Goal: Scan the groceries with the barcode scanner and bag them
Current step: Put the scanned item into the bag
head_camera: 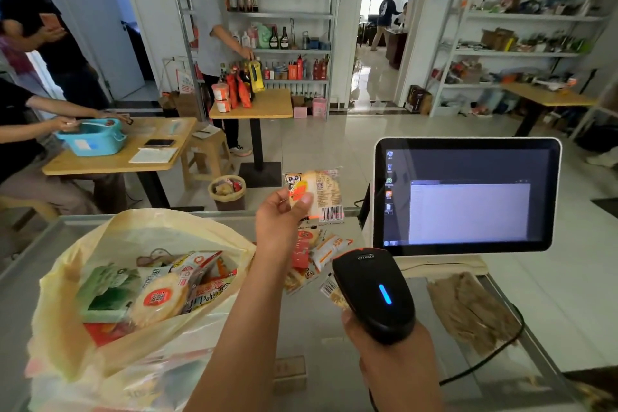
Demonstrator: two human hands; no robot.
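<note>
The left hand (280,222) is raised above the counter and pinches a small clear-wrapped round rice-cracker snack packet (319,192) by its left edge. The thumb presses on the front of the wrapper, and the other fingers are curled behind it, out of sight. The packet stands upright just right of the fingertips, with its white barcode label (331,213) at the lower right corner facing the camera. Below and to the right of those fingers, the right hand (396,356) grips a black handheld barcode scanner (374,291) with a lit blue strip on top. The fingers wrap round the handle under the scanner's head, so their tips cannot be seen, and the nose of the scanner points up toward the held packet. Between the two hands, a loose pile of orange-and-white snack packets (316,252) lies on the glass-topped metal-framed counter (334,368). Left of the left forearm sits an open pale yellow plastic bag (83,251) holding a green box, a round cracker pack and other wrapped snacks. Beyond the right hand's fingers stands a white-framed touchscreen monitor (468,194) showing a grey window. A folded brown paper sheet (475,311) lies right of the scanner, and a black cable (488,363) runs past it.
</note>
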